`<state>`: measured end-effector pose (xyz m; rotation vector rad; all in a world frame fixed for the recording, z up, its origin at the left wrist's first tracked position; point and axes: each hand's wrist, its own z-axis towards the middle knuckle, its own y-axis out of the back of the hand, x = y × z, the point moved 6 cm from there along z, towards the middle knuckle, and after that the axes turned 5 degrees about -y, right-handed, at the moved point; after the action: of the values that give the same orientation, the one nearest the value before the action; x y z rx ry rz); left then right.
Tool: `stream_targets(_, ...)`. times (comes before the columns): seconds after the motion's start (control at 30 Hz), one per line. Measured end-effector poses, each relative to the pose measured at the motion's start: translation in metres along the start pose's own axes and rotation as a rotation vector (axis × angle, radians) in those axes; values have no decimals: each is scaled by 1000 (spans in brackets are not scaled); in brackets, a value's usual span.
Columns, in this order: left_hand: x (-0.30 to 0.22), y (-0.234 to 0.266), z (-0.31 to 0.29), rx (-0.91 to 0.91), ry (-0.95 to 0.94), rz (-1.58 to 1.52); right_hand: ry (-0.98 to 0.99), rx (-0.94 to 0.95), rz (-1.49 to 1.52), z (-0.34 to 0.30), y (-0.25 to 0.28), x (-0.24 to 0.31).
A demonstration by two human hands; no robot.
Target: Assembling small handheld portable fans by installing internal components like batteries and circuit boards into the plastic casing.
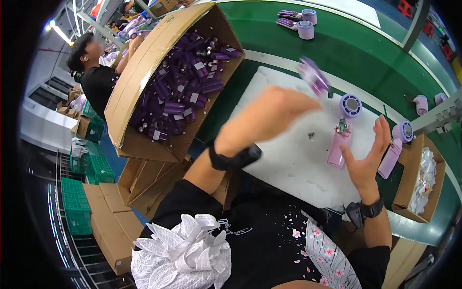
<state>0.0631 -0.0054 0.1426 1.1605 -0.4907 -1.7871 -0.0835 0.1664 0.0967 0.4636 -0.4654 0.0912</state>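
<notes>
My left hand (279, 111) reaches across a white foam pad (284, 159), smeared by motion. Just beyond its fingertips is a blurred purple part (314, 77); whether the fingers touch it I cannot tell. My right hand (366, 161) is open, thumb and fingers spread, with nothing in it. To its left on the pad lies a pink handle (339, 147) with a small green circuit board (342, 126), below a lilac round fan head (351, 105). On its other side is a second pink handle (390, 159) with another round fan head (403, 131).
A large cardboard box (139, 82) of purple cylinders (174, 107) tilts at the left. At the right, a smaller box (419, 185) holds white pieces. Lilac fan parts (305, 30) sit on the green belt (356, 53). A co-worker (94, 72) is behind the large box.
</notes>
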Motion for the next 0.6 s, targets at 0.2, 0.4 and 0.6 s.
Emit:
stream_targets(0.2,-27,-68,13,179,-94,-287,-44,279,145,-14,-12,-8)
stream_targets(0.4,11,-74,-6,-40,272,-96,-274,255,243,-22,-15,-27)
stream_targets(0.6,32,-109,6,276,112,-210,-544,349,234,-30,-21,-38)
